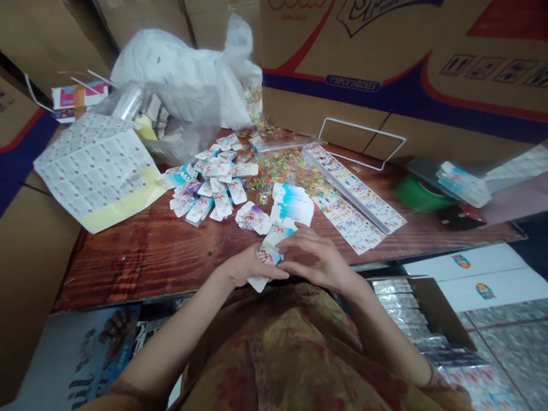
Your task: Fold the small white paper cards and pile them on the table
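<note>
At the near edge of a reddish wooden table [132, 254], the left hand [245, 267] and right hand [315, 258] together pinch a small white printed card packet [265, 259], heaped loose packets [216, 185] lying just beyond.

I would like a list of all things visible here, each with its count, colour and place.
small packets: many, white-blue-pink, table centre
packet in hands: one, white-blue, near edge
beads: many, multicoloured, table rear
long card strips: several, white printed, right of centre
printed sheets: a stack, white-yellow, table left
plastic bag: one, white, rear left
tape roll: one, green, right
cartons: several, brown, around
table: one, reddish-brown wood
left hand: holds packet
right hand: on packet
</note>
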Demonstrator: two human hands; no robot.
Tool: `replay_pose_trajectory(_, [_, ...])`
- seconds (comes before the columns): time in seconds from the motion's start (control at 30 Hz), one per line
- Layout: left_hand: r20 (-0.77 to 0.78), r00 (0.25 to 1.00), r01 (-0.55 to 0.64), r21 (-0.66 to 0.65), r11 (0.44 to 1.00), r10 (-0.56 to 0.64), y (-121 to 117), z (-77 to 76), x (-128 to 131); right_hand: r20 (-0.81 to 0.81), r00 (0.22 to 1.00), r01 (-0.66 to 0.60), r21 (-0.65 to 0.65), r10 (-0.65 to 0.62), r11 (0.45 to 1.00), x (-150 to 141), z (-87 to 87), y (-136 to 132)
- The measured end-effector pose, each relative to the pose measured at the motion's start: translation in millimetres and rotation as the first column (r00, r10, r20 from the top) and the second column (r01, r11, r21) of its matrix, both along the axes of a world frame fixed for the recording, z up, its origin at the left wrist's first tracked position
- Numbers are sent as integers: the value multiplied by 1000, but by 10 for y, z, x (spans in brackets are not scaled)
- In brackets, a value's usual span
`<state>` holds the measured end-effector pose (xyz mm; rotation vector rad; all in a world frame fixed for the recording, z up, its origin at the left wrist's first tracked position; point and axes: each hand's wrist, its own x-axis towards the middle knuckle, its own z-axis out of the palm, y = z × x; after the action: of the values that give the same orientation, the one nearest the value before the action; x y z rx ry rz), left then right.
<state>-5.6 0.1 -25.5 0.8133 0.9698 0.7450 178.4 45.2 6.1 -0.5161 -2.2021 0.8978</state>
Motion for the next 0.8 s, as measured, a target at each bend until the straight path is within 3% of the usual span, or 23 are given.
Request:
replay_pose_trajectory(0.13, [114, 993, 39, -23, 999, -36, 3, -3, 12, -35, 999, 7, -15, -8, 1000, -8, 2, -4])
replay_pose_trajectory(0.33, [13, 997, 81, 68, 994, -82, 9, 1, -25, -156, 984, 65, -124, -84, 990, -96, -115, -19])
replay_pose_trajectory(0.47, [-31, 999, 35, 95, 995, -32, 10, 58, -50, -237, 960, 123, -121, -149, 985, -157, -163, -33])
replay_pose_trajectory(0.67, [-27, 995, -89, 104, 991, 92, 7, 60, 16, -188, 973, 129, -19, -131, 991, -162, -214, -54])
replay_pose_trajectory(0.8, [-66, 977, -187, 188, 964, 203, 21, 86, 107, -195, 962, 169, -119, -190, 978, -191, -232, -64])
